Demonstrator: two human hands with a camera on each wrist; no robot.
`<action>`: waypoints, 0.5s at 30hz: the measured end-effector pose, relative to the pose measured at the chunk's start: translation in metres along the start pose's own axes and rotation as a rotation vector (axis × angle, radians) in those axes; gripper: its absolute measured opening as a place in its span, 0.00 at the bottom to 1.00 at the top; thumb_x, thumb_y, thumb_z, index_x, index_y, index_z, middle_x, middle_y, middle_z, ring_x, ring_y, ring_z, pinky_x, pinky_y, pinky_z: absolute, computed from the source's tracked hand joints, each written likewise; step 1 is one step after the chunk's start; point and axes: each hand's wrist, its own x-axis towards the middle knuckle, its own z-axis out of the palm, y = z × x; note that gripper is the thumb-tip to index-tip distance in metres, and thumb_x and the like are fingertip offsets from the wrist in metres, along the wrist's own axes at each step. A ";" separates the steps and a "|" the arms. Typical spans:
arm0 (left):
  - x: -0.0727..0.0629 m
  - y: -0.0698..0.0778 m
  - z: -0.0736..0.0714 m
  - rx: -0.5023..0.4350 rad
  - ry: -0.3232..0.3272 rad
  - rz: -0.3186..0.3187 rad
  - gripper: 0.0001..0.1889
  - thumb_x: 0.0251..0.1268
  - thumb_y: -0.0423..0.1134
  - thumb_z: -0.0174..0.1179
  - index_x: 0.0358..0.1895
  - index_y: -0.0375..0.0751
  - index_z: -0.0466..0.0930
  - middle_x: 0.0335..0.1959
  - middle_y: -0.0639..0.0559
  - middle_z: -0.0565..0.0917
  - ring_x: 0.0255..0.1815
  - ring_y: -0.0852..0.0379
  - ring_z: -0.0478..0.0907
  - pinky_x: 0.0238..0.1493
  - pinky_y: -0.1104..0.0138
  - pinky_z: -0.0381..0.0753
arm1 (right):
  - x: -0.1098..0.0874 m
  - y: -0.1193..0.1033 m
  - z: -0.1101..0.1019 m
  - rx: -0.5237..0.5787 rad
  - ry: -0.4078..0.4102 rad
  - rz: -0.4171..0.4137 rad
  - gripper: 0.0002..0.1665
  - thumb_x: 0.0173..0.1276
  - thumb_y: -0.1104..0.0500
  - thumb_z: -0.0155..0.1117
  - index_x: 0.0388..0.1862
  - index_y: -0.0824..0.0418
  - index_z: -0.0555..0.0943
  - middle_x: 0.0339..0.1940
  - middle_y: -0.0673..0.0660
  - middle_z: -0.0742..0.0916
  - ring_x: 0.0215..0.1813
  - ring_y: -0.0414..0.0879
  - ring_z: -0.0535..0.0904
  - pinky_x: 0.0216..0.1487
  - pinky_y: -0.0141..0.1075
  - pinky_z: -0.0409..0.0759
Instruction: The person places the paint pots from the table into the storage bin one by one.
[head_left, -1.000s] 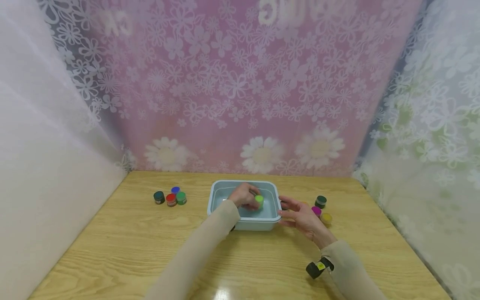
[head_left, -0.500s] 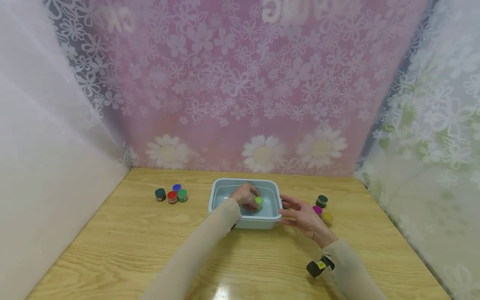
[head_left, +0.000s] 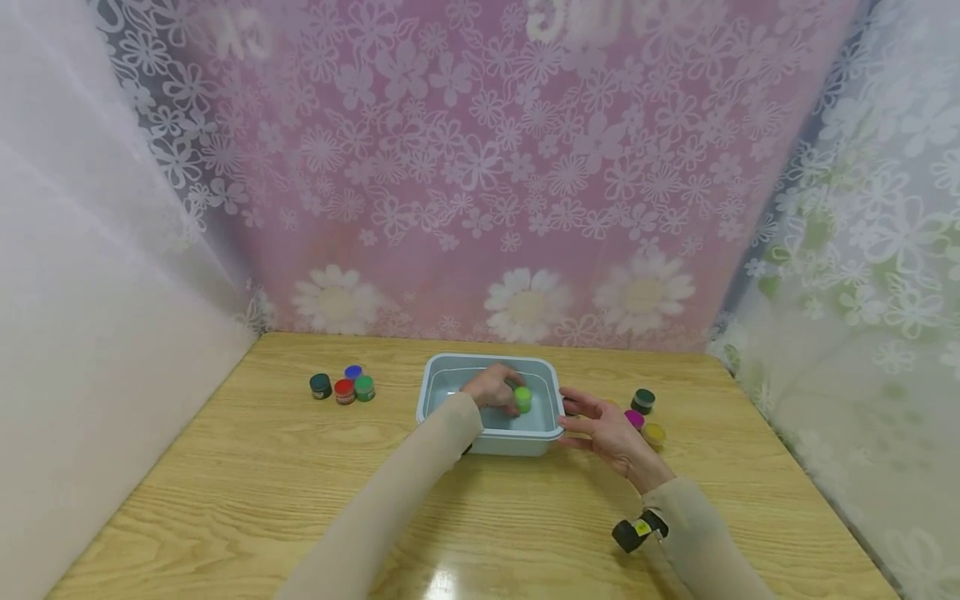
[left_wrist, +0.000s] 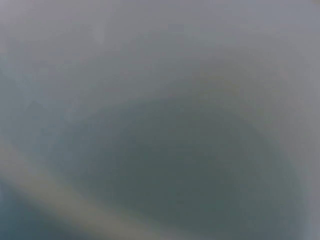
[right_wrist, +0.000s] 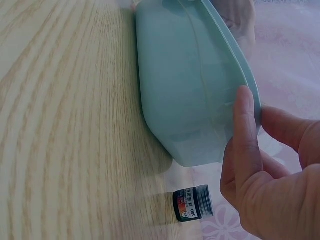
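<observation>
A light blue-green plastic tub (head_left: 517, 446) stands on the wooden table. Inside it, a light green paint jar (head_left: 522, 400) sits upright. My left hand (head_left: 491, 387) reaches into the tub just left of that jar, its fingers spread loosely beside it. My right hand (head_left: 618, 437) holds the tub's right rim. In the right wrist view, its thumb lies at the rim and a finger (right_wrist: 245, 115) rests along the outer wall. The left wrist view is only a dim blur.
On the left stand dark teal (head_left: 320, 386), red (head_left: 344, 391), blue (head_left: 353, 372) and green (head_left: 364, 387) paint jars. Dark green (head_left: 642, 401), magenta (head_left: 634, 419) and yellow (head_left: 654, 434) ones stand beyond my right hand. A labelled dark jar (right_wrist: 192, 204) stands near the tub.
My left fingers have loosened from the light green jar, which now shows more fully beside them. My right hand keeps its place at the rim. The head view has shifted slightly.
</observation>
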 end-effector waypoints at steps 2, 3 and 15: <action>0.001 0.000 0.001 -0.002 0.000 0.006 0.28 0.52 0.18 0.65 0.60 0.36 0.78 0.60 0.40 0.75 0.33 0.55 0.83 0.41 0.65 0.87 | 0.000 0.000 0.000 0.000 -0.002 0.002 0.41 0.71 0.63 0.62 0.78 0.61 0.56 0.74 0.70 0.65 0.60 0.52 0.79 0.55 0.41 0.84; 0.001 0.000 0.001 -0.011 -0.004 0.009 0.28 0.53 0.18 0.64 0.61 0.36 0.78 0.61 0.39 0.75 0.34 0.54 0.84 0.42 0.64 0.87 | -0.001 -0.001 0.000 0.000 -0.002 0.002 0.41 0.71 0.63 0.62 0.78 0.61 0.56 0.74 0.70 0.65 0.60 0.52 0.79 0.54 0.41 0.84; -0.001 0.002 0.001 -0.078 -0.035 0.024 0.26 0.62 0.20 0.57 0.65 0.34 0.73 0.64 0.38 0.75 0.49 0.51 0.78 0.51 0.60 0.85 | 0.000 -0.001 0.001 -0.004 0.008 0.009 0.41 0.70 0.62 0.63 0.78 0.61 0.57 0.74 0.69 0.66 0.61 0.53 0.78 0.54 0.40 0.84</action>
